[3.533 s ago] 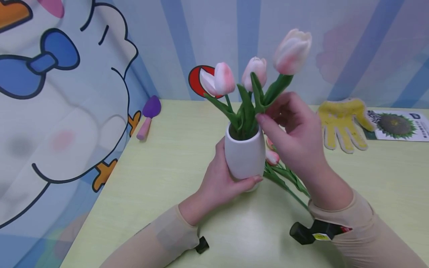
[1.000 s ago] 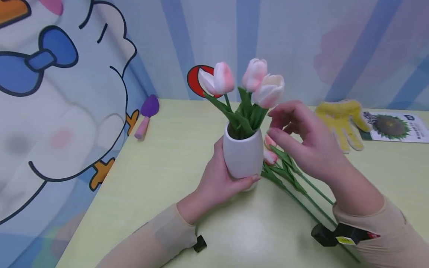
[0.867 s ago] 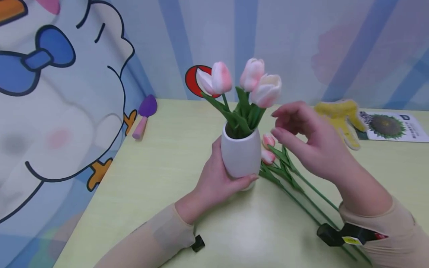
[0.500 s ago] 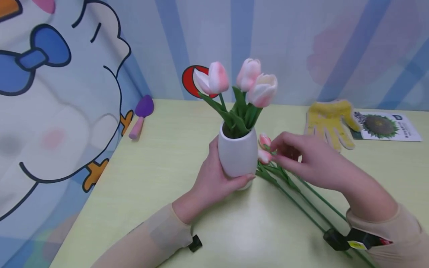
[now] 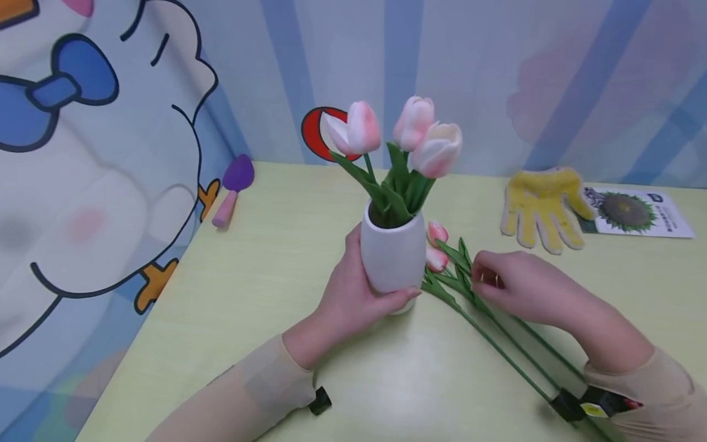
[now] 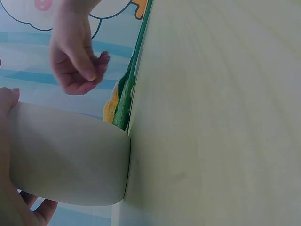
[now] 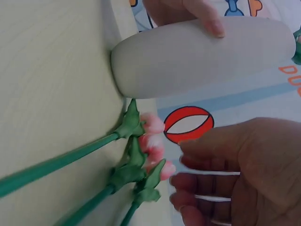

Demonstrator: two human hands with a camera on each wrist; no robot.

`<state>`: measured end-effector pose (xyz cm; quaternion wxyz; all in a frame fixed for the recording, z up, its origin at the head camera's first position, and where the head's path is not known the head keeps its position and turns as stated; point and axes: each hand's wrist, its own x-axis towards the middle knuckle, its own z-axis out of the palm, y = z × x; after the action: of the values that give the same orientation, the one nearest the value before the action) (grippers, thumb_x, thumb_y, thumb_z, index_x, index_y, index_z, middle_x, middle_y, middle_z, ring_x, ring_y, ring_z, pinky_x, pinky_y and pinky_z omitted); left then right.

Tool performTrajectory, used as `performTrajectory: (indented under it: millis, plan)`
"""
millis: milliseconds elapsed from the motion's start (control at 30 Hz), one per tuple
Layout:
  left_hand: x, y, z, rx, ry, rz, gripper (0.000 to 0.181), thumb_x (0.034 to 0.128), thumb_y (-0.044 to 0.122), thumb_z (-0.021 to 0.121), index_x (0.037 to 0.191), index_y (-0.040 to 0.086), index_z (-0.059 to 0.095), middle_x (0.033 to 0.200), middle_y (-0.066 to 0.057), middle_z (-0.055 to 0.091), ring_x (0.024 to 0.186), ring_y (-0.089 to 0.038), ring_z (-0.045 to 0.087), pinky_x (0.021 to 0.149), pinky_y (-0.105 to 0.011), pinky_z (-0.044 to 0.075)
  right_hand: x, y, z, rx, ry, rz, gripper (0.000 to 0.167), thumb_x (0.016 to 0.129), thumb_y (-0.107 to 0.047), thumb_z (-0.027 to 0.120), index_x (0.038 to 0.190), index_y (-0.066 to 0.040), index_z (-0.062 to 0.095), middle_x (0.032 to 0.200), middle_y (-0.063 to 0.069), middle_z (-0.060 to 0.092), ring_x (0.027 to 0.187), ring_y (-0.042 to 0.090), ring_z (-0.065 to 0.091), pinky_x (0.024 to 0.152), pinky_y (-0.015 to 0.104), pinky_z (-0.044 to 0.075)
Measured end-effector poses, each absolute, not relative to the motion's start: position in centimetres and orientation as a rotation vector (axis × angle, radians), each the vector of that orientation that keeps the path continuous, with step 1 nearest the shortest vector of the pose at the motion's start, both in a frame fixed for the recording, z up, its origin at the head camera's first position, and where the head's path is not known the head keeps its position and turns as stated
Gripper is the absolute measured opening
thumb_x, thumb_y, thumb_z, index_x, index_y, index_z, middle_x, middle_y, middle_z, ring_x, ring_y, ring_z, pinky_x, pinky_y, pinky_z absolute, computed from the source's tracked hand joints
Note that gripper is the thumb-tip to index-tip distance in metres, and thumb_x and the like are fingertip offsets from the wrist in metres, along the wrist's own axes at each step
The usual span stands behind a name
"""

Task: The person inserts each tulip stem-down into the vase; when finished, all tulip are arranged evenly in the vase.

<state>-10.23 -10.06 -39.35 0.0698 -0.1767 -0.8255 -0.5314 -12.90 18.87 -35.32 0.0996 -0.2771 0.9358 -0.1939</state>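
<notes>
My left hand grips a white vase around its side and lower front, and the vase stands upright on the table. Pink-and-white tulips with green leaves rise from its mouth. Beside the vase, on its right, several loose tulips lie with long green stems running towards the near right. My right hand hovers over these stems with fingers loosely bent. In the right wrist view a gap shows between its thumb and fingers, with nothing held, and the tulip heads are just beyond the fingertips.
A yellow glove lies at the back right, overlapping a printed packet. At the back left lies a small purple trowel with a pink handle. A cartoon-printed backdrop stands behind the pale table.
One tulip that my right hand held at the vase's mouth now sits lower, among the others. My right hand let go of it and moved down to the right, over the loose stems. My left hand kept its grip.
</notes>
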Motion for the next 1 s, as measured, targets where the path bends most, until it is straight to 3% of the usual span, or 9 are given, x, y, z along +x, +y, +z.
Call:
performTrajectory:
  millis: [467, 1000]
  plan:
    - [-10.1, -10.2, -39.3, -0.532, -2.463, -1.590, 0.113, 0.0747, 0.030, 0.093, 0.159, 0.026, 0.019, 0.138, 0.004, 0.053, 0.120, -0.017, 0.058, 0.098, -0.045, 0.053, -13.7, 21.2, -37.9, -0.532, 2.669, -0.437, 0.026, 0.094, -0.035, 0.073, 0.100, -0.013, 0.061, 0.078, -0.004, 0.061, 0.064, 0.014, 0.051, 0.058, 0.032, 0.040]
    - [-10.3, -10.1, -39.3, -0.534, -2.479, -1.606, 0.113, 0.0756, 0.031, 0.092, 0.160, 0.027, 0.018, 0.139, 0.004, 0.053, 0.120, -0.017, 0.058, 0.098, -0.046, 0.054, -13.6, 21.6, -38.9, -0.562, 2.586, -0.462, 0.014, 0.100, -0.023, 0.066, 0.094, -0.012, 0.061, 0.078, -0.002, 0.058, 0.064, 0.013, 0.051, 0.060, 0.032, 0.042]
